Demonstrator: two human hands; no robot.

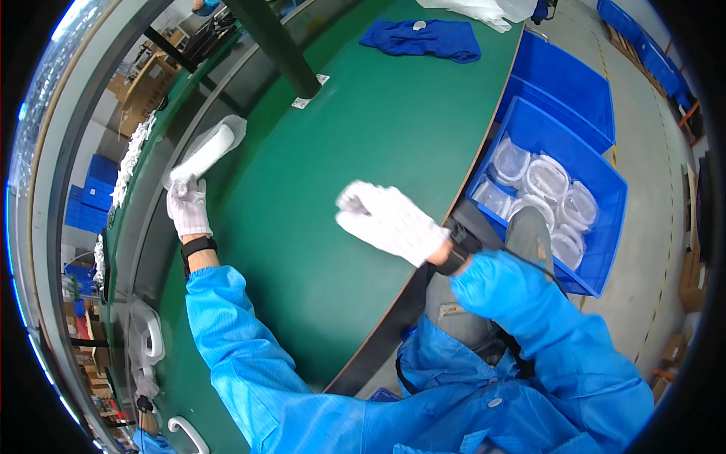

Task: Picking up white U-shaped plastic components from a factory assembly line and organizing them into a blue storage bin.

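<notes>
My left hand [189, 209], in a white glove with a black wrist strap, reaches to the table's left edge. Its fingers are closed on the near end of a clear plastic bag [234, 130] with a white, elongated part [212, 153] inside. The gloved right hand [392, 222] hovers over the green tabletop, toward its right edge. Its fingers are curled together, slightly blurred, and no object shows in them.
A blue bin [611, 227] holding several clear-bagged, rounded items [546, 178] stands by my right knee, beside another blue bin [556, 91]. Blue cloth [423, 39] lies at the table's far end. A post [276, 49] rises on the left. Another person's sleeve [153, 441] shows lower left, near white curved parts [189, 433].
</notes>
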